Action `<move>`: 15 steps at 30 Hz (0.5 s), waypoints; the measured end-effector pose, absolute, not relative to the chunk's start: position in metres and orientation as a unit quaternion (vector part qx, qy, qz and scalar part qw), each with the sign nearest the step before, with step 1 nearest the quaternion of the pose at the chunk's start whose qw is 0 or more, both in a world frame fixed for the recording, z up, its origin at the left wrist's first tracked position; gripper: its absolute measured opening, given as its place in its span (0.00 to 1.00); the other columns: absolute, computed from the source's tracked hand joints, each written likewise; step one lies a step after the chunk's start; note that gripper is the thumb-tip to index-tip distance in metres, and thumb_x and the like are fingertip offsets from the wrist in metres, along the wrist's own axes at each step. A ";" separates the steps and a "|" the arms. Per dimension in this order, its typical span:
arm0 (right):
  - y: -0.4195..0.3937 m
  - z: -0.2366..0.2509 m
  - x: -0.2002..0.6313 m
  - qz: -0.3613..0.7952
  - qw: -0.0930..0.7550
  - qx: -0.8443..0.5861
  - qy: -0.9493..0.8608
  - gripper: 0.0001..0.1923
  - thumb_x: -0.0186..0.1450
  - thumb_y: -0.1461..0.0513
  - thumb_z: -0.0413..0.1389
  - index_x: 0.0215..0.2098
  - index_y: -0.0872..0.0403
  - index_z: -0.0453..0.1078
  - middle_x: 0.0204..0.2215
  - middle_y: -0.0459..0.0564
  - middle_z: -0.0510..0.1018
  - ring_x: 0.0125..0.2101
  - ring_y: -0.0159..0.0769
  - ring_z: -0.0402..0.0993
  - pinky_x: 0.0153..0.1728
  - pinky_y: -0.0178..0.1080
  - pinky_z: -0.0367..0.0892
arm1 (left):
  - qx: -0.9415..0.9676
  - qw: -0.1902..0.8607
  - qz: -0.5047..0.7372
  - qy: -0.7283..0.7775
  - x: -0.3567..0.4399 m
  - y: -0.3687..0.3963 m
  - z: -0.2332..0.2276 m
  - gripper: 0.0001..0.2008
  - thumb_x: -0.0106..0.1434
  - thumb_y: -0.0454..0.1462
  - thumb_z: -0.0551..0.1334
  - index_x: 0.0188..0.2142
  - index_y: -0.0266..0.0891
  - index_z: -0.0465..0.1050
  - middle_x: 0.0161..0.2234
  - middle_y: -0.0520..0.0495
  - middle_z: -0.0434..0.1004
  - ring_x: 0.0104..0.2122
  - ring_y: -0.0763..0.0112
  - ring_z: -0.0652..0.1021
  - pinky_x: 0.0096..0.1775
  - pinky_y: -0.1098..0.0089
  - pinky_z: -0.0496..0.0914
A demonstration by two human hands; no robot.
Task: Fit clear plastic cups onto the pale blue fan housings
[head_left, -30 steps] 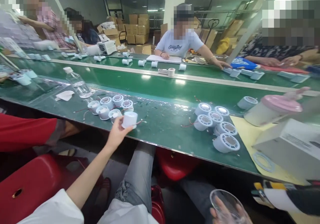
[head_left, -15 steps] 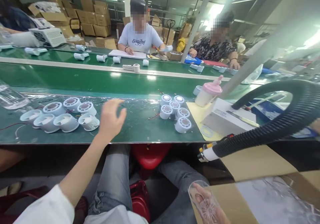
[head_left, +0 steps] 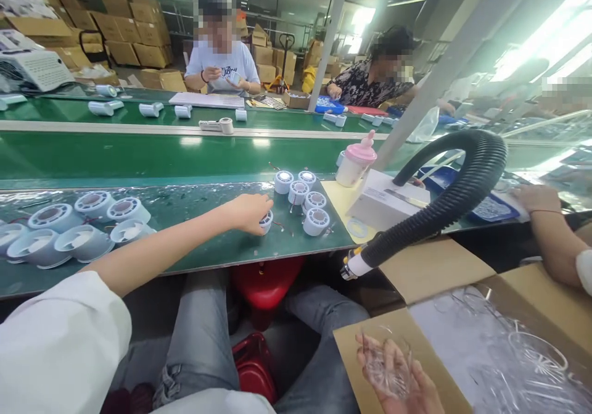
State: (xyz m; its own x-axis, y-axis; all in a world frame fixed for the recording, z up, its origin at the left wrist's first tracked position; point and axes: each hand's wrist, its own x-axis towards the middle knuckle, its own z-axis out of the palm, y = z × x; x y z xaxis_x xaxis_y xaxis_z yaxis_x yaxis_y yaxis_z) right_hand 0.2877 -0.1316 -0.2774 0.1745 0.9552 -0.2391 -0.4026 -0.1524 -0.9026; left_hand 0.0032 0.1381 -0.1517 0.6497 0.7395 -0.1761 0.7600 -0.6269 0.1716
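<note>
My left hand (head_left: 252,214) is stretched over the green bench, its fingers closed around a small light-blue cylindrical fan housing (head_left: 267,222), mostly hidden by the fingers. Just right of it stand several similar fan housings (head_left: 316,221) with round slotted tops and thin wires. Low at the right, above an open carton, my right hand (head_left: 419,386) grips a clear plastic cover (head_left: 386,374) with a radial rib pattern. Larger pale-blue fan housings (head_left: 83,241) are grouped at the left of the bench, partly behind my left forearm.
The carton (head_left: 444,272) at lower right holds more clear covers (head_left: 539,355). A black flexible hose (head_left: 430,216) arches over a white box (head_left: 383,201), near a pink-lidded bottle (head_left: 356,160). Co-workers sit across the green conveyor (head_left: 139,155); another person's arm (head_left: 550,229) reaches in at right.
My left hand has moved right from beside the larger housings and closed on a small one, drawing it away from its group. The view has shifted right. My right hand still holds the clear cover.
</note>
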 end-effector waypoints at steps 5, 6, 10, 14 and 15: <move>-0.115 -0.266 0.256 0.559 0.539 -0.488 -0.398 0.16 0.62 0.48 0.52 0.40 0.47 0.74 0.41 0.52 0.77 0.40 0.47 0.77 0.40 0.49 0.74 | 0.877 0.230 -0.007 0.422 -0.002 0.108 -0.163 0.15 0.59 0.45 0.56 0.39 0.37 0.68 0.36 0.43 0.74 0.35 0.60 0.76 0.35 0.66 0.69; -0.111 -0.261 0.248 0.517 0.520 -0.500 -0.462 0.16 0.62 0.51 0.53 0.44 0.47 0.72 0.44 0.53 0.74 0.42 0.47 0.76 0.41 0.48 0.74 | 0.873 0.259 -0.001 0.413 -0.002 0.099 -0.167 0.17 0.63 0.47 0.50 0.39 0.37 0.67 0.34 0.44 0.74 0.33 0.63 0.76 0.33 0.68 0.69; -0.093 -0.241 0.221 0.190 0.366 -0.551 -0.726 0.24 0.61 0.62 0.54 0.56 0.45 0.65 0.50 0.57 0.66 0.47 0.47 0.70 0.44 0.48 0.72 | 0.765 0.533 0.021 0.361 0.005 0.058 -0.189 0.23 0.66 0.47 0.39 0.40 0.35 0.66 0.30 0.45 0.73 0.22 0.71 0.73 0.18 0.74 0.64; -0.078 -0.232 0.208 0.010 0.256 -0.577 -0.775 0.25 0.61 0.66 0.53 0.56 0.44 0.65 0.55 0.58 0.63 0.48 0.54 0.65 0.41 0.55 0.71 | 0.616 0.725 -0.047 0.305 0.018 0.026 -0.202 0.18 0.61 0.46 0.50 0.37 0.34 0.69 0.27 0.47 0.70 0.17 0.76 0.66 0.14 0.76 0.58; -0.076 -0.231 0.207 0.011 0.237 -0.581 -0.779 0.23 0.60 0.67 0.53 0.53 0.45 0.68 0.56 0.58 0.63 0.48 0.54 0.65 0.41 0.55 0.71 | 0.646 0.700 -0.053 0.299 0.021 0.020 -0.202 0.16 0.61 0.44 0.52 0.36 0.34 0.71 0.28 0.47 0.70 0.19 0.76 0.67 0.16 0.76 0.60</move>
State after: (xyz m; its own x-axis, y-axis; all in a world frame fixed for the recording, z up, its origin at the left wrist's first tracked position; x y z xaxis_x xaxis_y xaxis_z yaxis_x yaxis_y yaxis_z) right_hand 0.2071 -0.0763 -0.2311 -0.2131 0.9097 0.3564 0.8996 0.3250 -0.2916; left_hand 0.0209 0.0202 -0.2024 0.8154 0.3121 -0.4876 0.4609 0.1599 0.8730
